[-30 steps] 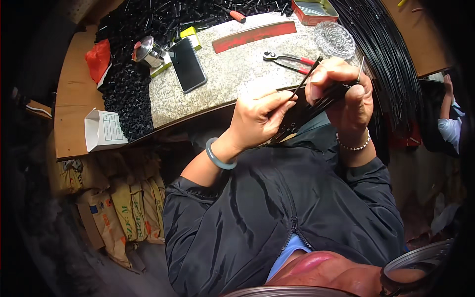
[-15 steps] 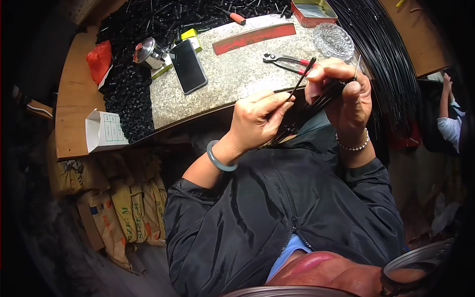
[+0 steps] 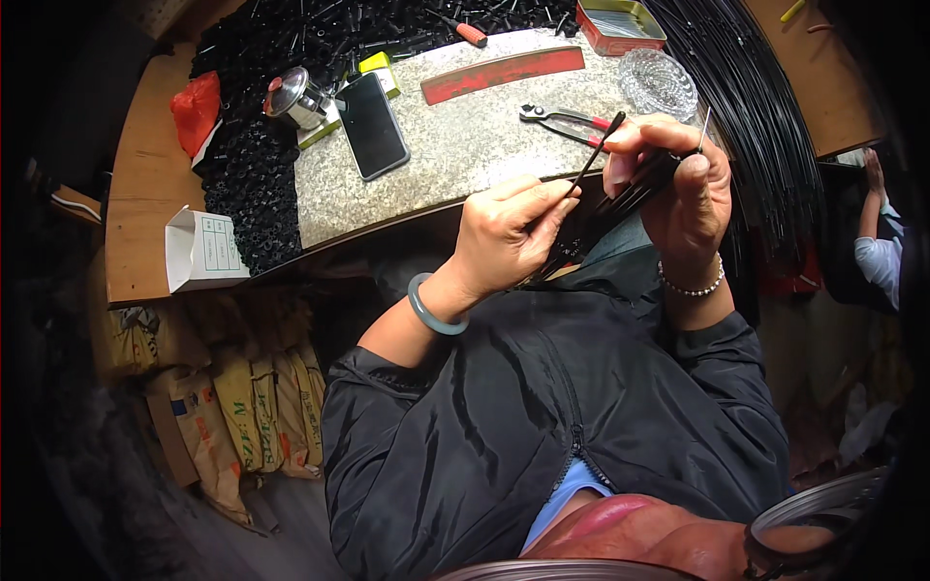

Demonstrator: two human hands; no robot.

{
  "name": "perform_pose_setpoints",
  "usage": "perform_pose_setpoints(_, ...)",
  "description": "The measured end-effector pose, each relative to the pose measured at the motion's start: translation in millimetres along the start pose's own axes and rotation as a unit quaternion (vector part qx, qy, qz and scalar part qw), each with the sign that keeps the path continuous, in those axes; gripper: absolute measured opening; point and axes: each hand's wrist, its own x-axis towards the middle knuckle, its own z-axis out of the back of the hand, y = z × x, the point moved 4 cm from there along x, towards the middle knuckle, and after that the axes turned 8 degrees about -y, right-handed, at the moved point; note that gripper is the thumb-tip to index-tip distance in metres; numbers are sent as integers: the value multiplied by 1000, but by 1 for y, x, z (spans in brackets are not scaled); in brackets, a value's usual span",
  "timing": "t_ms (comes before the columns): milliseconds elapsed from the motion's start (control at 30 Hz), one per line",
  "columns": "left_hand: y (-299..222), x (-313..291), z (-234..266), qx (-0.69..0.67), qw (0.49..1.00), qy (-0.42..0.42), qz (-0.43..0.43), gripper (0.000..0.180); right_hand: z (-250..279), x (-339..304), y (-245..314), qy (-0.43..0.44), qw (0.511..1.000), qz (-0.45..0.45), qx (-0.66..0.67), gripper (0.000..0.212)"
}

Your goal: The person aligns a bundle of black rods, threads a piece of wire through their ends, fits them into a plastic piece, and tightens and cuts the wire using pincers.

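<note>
My left hand [image 3: 504, 230], with a grey-green bangle above its wrist, pinches a thin black rod [image 3: 595, 155] between thumb and fingers. The rod slants up to the right, and its thicker tip comes close to the fingers of my right hand [image 3: 690, 189]. A bundle of similar black rods [image 3: 635, 197] lies in that right hand, which curls round it. From between its thumb and forefinger a thin metal pin [image 3: 705, 124] sticks up. Just beyond, on the speckled worktop [image 3: 465, 145], lie red-handled pincers [image 3: 562, 123], their handle ends partly behind my right fingers.
Beyond are a red curved strip [image 3: 504, 74], a phone [image 3: 373, 126], a lidded metal pot [image 3: 295, 97], a glass dish [image 3: 659, 82], a tin [image 3: 620, 27] and a red-handled screwdriver [image 3: 472, 35]. Black parts [image 3: 257, 194] heap left; long black rods [image 3: 756, 126] lie right. Another person's arm [image 3: 872, 198] shows far right.
Both hands keep their grips and almost the same pose. The whole view has shifted slightly; the rod's tip stays near my right fingers.
</note>
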Motion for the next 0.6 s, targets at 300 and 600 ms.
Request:
perform_pose_setpoints(300,1,0,1,2,1000,-10,-2,15,-2,1,-2,11,1000,-6,4,42)
perform_pose_setpoints(600,2,-2,1,1,1000,-27,4,15,0,5,-3,-3,999,1,-44,42)
